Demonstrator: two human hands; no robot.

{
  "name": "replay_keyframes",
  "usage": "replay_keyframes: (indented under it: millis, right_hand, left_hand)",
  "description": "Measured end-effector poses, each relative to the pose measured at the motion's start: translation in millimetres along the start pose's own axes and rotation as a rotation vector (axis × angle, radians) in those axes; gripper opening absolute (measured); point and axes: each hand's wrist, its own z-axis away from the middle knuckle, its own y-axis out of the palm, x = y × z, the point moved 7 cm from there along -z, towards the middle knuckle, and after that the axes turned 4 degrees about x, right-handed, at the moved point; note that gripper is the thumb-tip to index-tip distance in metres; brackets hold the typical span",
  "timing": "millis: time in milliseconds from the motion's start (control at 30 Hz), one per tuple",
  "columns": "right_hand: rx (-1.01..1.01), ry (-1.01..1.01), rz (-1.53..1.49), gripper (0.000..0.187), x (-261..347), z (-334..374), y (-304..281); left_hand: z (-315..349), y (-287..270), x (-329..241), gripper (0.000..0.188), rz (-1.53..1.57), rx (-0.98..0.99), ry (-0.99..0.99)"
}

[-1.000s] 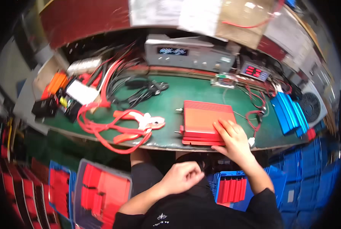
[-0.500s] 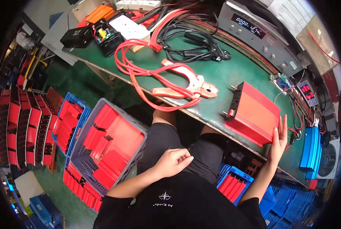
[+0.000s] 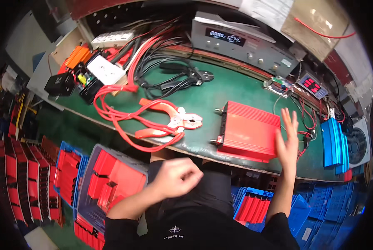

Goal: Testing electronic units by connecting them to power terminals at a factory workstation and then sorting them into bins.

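Note:
A red inverter-like metal box [image 3: 252,130] with a ribbed top lies on the green workbench, its black end with two terminal posts facing left. At its right end is my right hand [image 3: 288,143], fingers stretched upward and apart; the thumb side meets or nearly meets the box's edge. My left hand [image 3: 177,178] hovers over my lap in front of the bench edge, slightly blurred, its fingers curled in with nothing visible in them. Left of the box rests a large red-handled clamp [image 3: 180,121] on a looped red cable [image 3: 111,111]. Behind it lies a black clamp [image 3: 201,76] with black cable.
A grey power supply [image 3: 244,46] stands along the back. Small meter [image 3: 312,85] and wires sit at right, beside blue finned cases [image 3: 334,141] and a fan [image 3: 358,143]. A grey crate [image 3: 95,160] and a blue crate [image 3: 257,192] hold red cases below the bench.
The view has swung, so the bench appears lower and further left. My right hand's fingers have spread away from the box's edge; my left hand stays curled and has risen slightly.

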Motion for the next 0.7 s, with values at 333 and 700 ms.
replay_keyframes:
  millis: [333,700]
  right_hand:
    - [0.318,0.03,0.335,0.062,-6,-68,67]
    - [0.236,-0.004,0.3,0.059,-24,-101,77]
  left_hand:
    - [-218,-116,154,0.103,-0.989,0.209,-0.173]
    - [-196,-88,122,0.084,-0.939,0.159,0.214]
